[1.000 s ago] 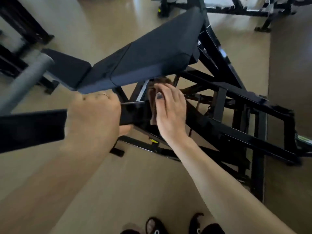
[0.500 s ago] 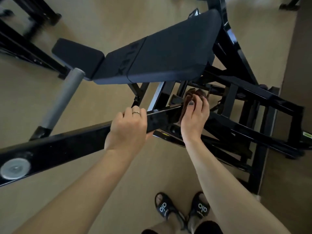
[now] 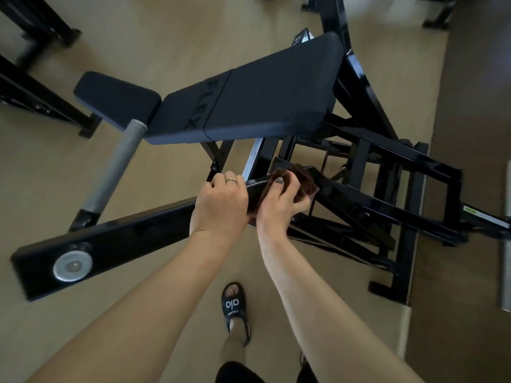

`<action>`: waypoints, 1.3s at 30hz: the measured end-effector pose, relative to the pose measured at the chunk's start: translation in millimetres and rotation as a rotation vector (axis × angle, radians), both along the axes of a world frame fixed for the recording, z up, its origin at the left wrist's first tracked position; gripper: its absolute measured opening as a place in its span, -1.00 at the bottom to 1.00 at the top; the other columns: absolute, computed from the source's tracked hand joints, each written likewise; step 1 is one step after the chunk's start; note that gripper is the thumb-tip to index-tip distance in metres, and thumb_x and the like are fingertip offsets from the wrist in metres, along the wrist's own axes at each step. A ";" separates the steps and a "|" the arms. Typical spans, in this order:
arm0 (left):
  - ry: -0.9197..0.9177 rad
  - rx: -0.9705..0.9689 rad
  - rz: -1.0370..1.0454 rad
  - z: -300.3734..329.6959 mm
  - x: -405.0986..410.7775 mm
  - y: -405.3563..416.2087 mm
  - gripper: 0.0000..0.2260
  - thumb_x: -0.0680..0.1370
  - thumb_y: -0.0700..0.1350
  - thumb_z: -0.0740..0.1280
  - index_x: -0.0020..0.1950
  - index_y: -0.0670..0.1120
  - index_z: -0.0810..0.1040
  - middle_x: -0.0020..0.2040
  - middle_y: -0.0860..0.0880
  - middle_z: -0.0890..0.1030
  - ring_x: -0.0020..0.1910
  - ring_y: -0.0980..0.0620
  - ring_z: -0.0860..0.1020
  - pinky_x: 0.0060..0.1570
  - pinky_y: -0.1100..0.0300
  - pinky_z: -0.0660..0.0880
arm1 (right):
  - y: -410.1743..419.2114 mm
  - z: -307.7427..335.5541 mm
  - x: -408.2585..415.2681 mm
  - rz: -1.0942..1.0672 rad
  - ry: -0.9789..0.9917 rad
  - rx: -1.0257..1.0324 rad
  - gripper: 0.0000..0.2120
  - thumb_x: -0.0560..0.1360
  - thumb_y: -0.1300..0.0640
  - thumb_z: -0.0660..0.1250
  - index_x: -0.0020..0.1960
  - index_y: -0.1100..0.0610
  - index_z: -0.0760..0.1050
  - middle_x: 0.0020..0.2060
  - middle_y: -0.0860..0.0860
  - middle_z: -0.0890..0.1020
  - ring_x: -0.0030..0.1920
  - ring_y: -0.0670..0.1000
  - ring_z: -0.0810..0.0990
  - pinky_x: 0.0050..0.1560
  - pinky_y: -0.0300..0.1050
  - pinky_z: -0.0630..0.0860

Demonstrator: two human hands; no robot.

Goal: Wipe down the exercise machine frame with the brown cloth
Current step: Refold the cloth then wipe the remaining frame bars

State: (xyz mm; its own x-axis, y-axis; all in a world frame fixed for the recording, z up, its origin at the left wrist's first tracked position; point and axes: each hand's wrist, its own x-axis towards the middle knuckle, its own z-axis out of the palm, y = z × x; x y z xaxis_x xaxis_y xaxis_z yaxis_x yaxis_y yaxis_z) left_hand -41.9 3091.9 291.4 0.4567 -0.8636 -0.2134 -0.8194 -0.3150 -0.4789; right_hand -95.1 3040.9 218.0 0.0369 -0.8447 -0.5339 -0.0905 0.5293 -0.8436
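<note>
Head view: brown cloth (image 3: 300,183) half-hidden under right hand (image 3: 279,205)

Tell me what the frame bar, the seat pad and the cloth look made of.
Frame bar: likely painted steel, glossy black with reflections. Seat pad: probably vinyl or leatherette, matte dark with a stitched seam. Brown cloth: soft fabric, folded in layers, perhaps microfibre.

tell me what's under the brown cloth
The brown cloth lies over the black frame bar, gripped by the right hand. The bar's surface beneath it is covered.
</note>
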 end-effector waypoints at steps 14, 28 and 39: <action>0.224 -0.093 -0.065 146.3 61.0 138.7 -0.64 0.44 0.27 0.38 -0.01 0.00 0.50 -0.15 0.02 0.57 -0.09 -0.07 0.59 0.10 -0.04 0.41 | 115.3 90.2 53.3 -0.056 -0.047 0.042 -0.85 0.71 -0.07 0.13 0.22 -0.32 0.34 0.51 -0.08 0.06 0.19 -0.02 0.44 0.25 0.15 0.58; 0.648 -0.847 0.017 100.4 94.8 189.9 -0.69 0.69 0.00 0.09 -0.16 -0.04 0.49 -0.23 0.13 0.45 -0.42 0.12 0.39 -0.48 0.27 0.30 | 72.5 82.2 46.1 0.010 0.205 0.044 -0.73 0.73 -0.05 0.09 0.41 -0.15 0.36 0.57 0.06 0.01 0.37 0.24 0.41 0.32 0.23 0.50; 0.661 -0.872 -0.024 96.1 99.2 194.5 -0.45 0.74 0.07 -0.11 -0.08 -0.10 0.62 -0.16 0.04 0.57 -0.36 0.06 0.51 -0.47 0.31 0.28 | 199.4 114.5 55.0 0.296 0.164 -0.510 -0.73 0.65 -0.12 0.09 0.31 -0.34 0.38 0.54 -0.23 0.13 0.55 -0.04 0.13 0.42 -0.11 0.23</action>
State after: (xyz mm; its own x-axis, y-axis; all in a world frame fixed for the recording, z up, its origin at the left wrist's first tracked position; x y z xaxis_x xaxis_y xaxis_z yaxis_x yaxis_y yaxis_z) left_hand 57.2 3286.4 387.5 0.4580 -0.8440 0.2793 -0.8430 -0.3125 0.4379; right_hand -40.1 3240.3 332.5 0.2602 -0.9620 -0.0832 -0.3224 -0.0054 -0.9466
